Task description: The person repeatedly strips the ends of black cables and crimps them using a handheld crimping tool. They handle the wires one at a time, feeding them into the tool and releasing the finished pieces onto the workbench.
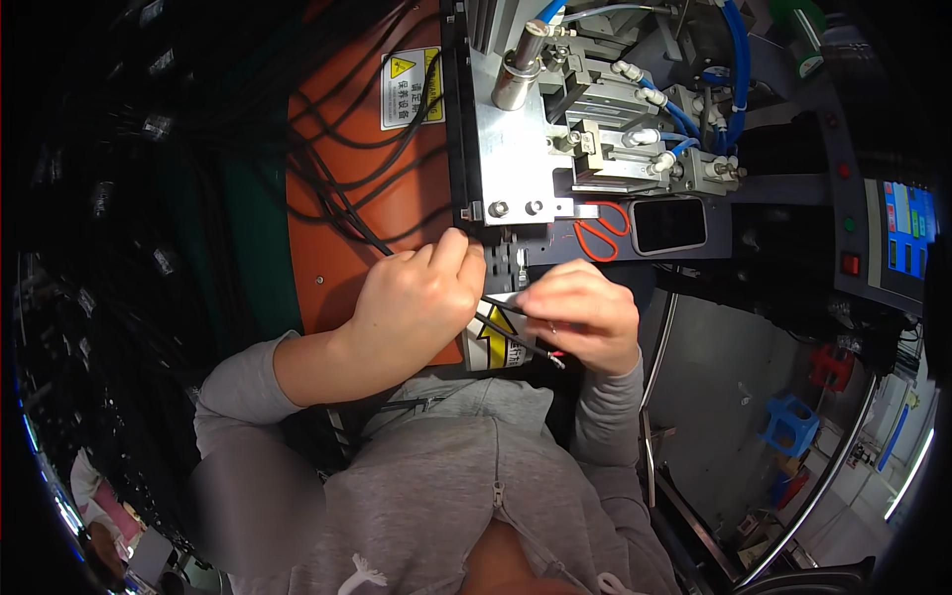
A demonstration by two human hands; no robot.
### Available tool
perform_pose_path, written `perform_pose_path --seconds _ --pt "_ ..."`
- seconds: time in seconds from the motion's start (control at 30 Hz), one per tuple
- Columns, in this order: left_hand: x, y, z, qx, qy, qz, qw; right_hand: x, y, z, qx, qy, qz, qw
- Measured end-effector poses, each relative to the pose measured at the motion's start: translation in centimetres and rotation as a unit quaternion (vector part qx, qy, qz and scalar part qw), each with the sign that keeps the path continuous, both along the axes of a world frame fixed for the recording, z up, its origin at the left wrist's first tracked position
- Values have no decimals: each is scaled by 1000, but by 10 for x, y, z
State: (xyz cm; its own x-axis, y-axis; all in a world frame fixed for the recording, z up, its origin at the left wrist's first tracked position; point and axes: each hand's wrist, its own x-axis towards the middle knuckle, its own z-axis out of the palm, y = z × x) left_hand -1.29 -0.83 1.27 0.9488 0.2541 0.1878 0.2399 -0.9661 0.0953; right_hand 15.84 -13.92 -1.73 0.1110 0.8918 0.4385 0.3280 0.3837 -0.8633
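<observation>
Fingers curled, my left hand is closed on black cable at the left side of a small black fixture. One black cable runs from under it toward the lower right and ends in bare, stripped wires with a bit of red. Another black length reaches the fingertips of my right hand, which are pinched together just right of the fixture. Its exact grip is partly hidden by the fingers. Below both hands lies a yellow-and-white warning label.
Over the fixture stands a metal press with pneumatic cylinders and blue hoses. Red-handled scissors and a phone lie right of it. Black cables cross the orange panel at left. A control screen is far right.
</observation>
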Motion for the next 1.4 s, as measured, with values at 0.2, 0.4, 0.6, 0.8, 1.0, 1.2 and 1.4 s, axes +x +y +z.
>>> perform_pose_path --seconds 0.2,0.4,0.6,0.8,1.0,1.2,1.4 --pt "16 3 7 -78 -283 -135 946 -16 -2 8 7 24 -227 974" --pt "12 5 1 -192 -263 -114 939 -45 9 18 49 197 -248 947" --pt "11 4 1 -187 -275 -110 937 -37 15 11 95 69 -236 965" --pt "13 1 4 -191 -235 -91 949 -35 15 16 51 0 -304 951" --pt "9 1 3 -112 -198 -71 971 -29 9 27 -72 -112 -300 945" --pt "10 5 -2 -250 -195 -91 944 -24 5 16 -138 369 -191 899" --pt "10 4 -4 -188 -187 -74 961 -31 12 25 1 -164 -326 931"
